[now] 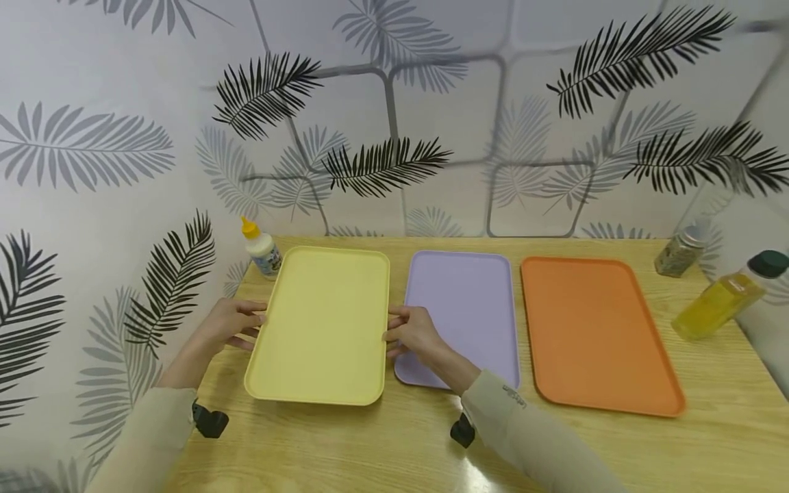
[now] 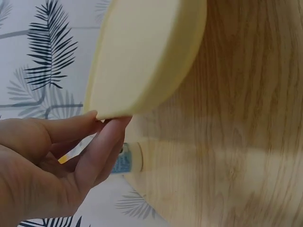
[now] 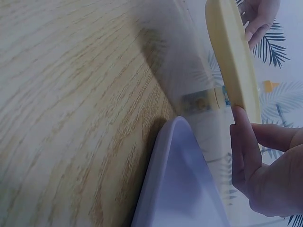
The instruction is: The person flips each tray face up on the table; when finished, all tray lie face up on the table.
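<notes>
A yellow tray (image 1: 323, 325) is raised off the wooden table, its underside edge showing above the tabletop in both wrist views. At its left rim, my left hand (image 1: 231, 322) pinches the edge between thumb and fingers. My right hand (image 1: 416, 332) grips the opposite rim the same way, over the left edge of a purple tray (image 1: 471, 308). That purple tray lies flat on the table. To its right lies an orange tray (image 1: 598, 332), also flat.
A white glue bottle (image 1: 265, 250) with a yellow cap stands at the back left. At the right are a small jar (image 1: 680, 252) with a grey lid and a bottle of yellow liquid (image 1: 721, 305) with a dark green cap. A leaf-patterned wall (image 1: 444, 212) borders the wooden table (image 1: 345, 445).
</notes>
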`<state>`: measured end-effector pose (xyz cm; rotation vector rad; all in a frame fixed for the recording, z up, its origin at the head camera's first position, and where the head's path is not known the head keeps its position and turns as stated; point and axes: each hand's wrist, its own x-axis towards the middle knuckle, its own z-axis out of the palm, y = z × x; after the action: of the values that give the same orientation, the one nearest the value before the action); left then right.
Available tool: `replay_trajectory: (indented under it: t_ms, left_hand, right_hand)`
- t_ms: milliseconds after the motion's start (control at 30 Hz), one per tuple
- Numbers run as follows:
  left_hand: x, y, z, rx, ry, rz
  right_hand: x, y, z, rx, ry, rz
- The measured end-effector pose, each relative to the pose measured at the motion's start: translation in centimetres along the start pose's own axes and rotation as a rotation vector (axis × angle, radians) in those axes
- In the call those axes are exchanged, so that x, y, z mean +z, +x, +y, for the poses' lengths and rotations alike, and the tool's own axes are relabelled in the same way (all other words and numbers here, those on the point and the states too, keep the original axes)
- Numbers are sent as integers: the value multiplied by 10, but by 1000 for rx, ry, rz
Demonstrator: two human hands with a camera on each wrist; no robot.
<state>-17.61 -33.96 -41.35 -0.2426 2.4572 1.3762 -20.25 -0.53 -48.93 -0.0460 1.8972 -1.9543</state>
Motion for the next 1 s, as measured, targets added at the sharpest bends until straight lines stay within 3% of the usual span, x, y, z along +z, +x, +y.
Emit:
replay_trajectory:
  t_ms: [167,500,767,1000]
  left_hand:
    - [7,13,-6,-7,-10,81]
    - [18,42,-18,-17,2,169]
    - [23,63,-25,-48,-32,149]
    - [30,77,-27,-48,-5,201]
  right_hand:
    - [2,3,-1,-16,-5,18]
    - [3,16,-3,3,-52,79]
    - [4,28,-4,9,-100,103]
    - [4,36,-7,-5,-184,70]
